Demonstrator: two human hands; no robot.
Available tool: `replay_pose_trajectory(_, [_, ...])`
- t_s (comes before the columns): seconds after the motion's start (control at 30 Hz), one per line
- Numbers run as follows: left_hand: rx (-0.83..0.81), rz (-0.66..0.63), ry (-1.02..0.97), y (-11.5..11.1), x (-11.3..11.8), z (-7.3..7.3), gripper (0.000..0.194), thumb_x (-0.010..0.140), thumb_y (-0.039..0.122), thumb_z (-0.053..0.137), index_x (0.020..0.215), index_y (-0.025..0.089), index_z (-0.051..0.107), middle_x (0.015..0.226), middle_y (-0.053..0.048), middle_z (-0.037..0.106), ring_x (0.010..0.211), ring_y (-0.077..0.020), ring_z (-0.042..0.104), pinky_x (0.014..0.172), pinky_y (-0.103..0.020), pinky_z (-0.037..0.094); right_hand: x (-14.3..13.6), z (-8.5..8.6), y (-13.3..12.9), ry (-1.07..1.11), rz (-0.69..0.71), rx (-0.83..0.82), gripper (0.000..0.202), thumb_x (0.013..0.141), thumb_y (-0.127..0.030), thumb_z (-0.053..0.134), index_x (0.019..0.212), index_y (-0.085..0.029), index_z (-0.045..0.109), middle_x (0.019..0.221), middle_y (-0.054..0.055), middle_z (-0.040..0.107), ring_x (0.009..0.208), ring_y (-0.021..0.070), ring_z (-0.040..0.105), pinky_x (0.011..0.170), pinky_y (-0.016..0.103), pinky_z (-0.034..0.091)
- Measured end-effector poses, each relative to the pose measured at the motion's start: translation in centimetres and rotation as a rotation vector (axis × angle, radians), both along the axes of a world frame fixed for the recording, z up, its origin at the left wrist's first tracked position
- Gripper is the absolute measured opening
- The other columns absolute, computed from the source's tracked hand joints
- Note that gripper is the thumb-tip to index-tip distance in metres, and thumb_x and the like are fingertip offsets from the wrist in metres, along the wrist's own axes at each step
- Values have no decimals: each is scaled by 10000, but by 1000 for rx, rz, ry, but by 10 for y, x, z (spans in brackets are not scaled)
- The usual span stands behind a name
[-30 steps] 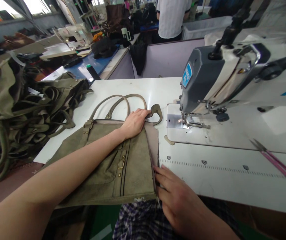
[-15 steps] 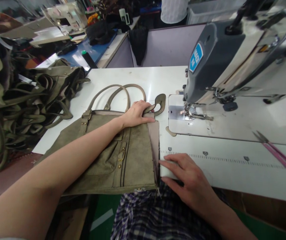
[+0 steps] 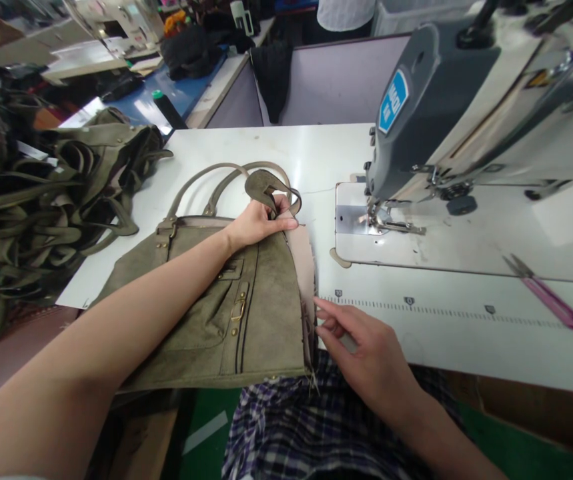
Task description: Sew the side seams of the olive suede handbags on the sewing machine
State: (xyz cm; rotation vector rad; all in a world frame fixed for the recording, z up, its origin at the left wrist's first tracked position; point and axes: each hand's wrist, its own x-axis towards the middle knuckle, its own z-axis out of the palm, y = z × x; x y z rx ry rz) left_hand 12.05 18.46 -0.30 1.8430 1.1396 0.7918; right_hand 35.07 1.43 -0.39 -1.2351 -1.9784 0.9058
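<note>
An olive handbag [image 3: 276,313] lies on the white table, two looped handles pointing away from me and its pale lining [image 3: 302,257] showing along the right side. My left hand [image 3: 261,221] is closed on the bag's top right corner, thumb over the lining. A curled strap tab [image 3: 262,183] stands up over these fingers. Beside the bag's right edge is my right hand [image 3: 359,337], forefinger and thumb apart, their tips at the raw edge; the other fingers are curled in. Loose threads hang from the bag's lower right corner.
To the right stands a sewing machine [image 3: 426,127], its presser foot [image 3: 379,220] over the metal plate. Pink thread snips [image 3: 549,297] lie near a printed ruler scale [image 3: 409,302]. More olive bag pieces [image 3: 81,180] are heaped at left, near a dark thread cone [image 3: 169,110].
My left hand has lifted the corner slightly leftward, and the strap tab has swung up and left over it. The lining shows more. My right hand's fingers have curled in.
</note>
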Motion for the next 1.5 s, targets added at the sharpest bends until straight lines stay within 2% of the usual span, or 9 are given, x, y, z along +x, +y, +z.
replay_pose_trajectory(0.3, [53, -9, 34, 2, 2, 2, 353, 683, 414, 719, 686, 172, 461, 670, 28, 442, 655, -120, 419, 647, -264, 377, -10, 3, -2, 160, -62, -147, 347, 856, -130, 528, 1186, -111, 633, 919, 73, 681, 726, 126, 663, 677, 223, 597])
replay_pose_trajectory(0.6, [28, 19, 40, 0, 0, 4, 360, 708, 451, 697, 714, 171, 472, 714, -2, 520, 694, -144, 495, 651, -279, 417, -11, 1, -9, 272, -113, -303, 348, 833, -166, 546, 1171, -141, 623, 951, 76, 691, 829, 152, 678, 739, 253, 606])
replay_pose_trajectory(0.8, [65, 10, 96, 1, 0, 3, 369, 714, 456, 681, 679, 182, 437, 658, 22, 462, 647, -125, 444, 645, -272, 418, -17, 9, -12, 274, -191, -382, 149, 810, -217, 574, 955, -191, 599, 873, 40, 628, 737, 146, 648, 656, 257, 572])
replay_pose_trajectory(0.9, [101, 11, 151, 3, -1, 0, 382, 718, 496, 665, 690, 186, 441, 680, 17, 472, 677, -141, 472, 693, -290, 446, -19, 9, -12, 288, -184, -546, 132, 786, -245, 593, 888, -199, 523, 778, 10, 610, 633, 136, 616, 564, 239, 524])
replay_pose_trajectory(1.0, [158, 10, 226, 2, 2, -4, 394, 718, 541, 660, 778, 178, 517, 769, -14, 545, 773, -187, 532, 802, -351, 466, -21, 5, -12, 272, -140, -556, 75, 813, -248, 557, 841, -204, 504, 684, -18, 578, 565, 120, 564, 510, 214, 458])
replay_pose_trajectory(1.17, [299, -74, 423, -1, 9, -7, 391, 714, 517, 712, 870, 174, 612, 857, -38, 603, 979, -265, 532, 1108, -520, 208, -21, -3, -18, 302, -157, -598, 101, 855, -286, 514, 825, -193, 539, 660, -15, 561, 535, 113, 513, 465, 201, 417])
replay_pose_trajectory(1.3, [441, -149, 637, -2, 10, -6, 438, 816, 570, 597, 963, 157, 598, 940, -70, 605, 1005, -267, 522, 1092, -498, 241, -21, -7, -19, 392, -201, -763, 178, 871, -354, 489, 900, -184, 532, 668, -17, 534, 494, 118, 515, 421, 211, 425])
replay_pose_trajectory(1.37, [448, -162, 661, -3, 10, -5, 465, 825, 584, 579, 992, 150, 582, 991, -89, 592, 1007, -272, 515, 1044, -468, 305, -21, -6, -19, 285, -168, -669, 190, 896, -329, 447, 920, -178, 558, 691, 4, 554, 497, 132, 531, 434, 237, 439])
replay_pose_trajectory(1.5, [410, -158, 667, -3, 10, -4, 484, 823, 573, 588, 1028, 135, 568, 1104, -129, 566, 1045, -302, 503, 951, -448, 370, -18, 2, -18, -94, -14, -117, 264, 896, -158, 357, 864, -166, 619, 775, 83, 605, 678, 218, 590, 601, 358, 510])
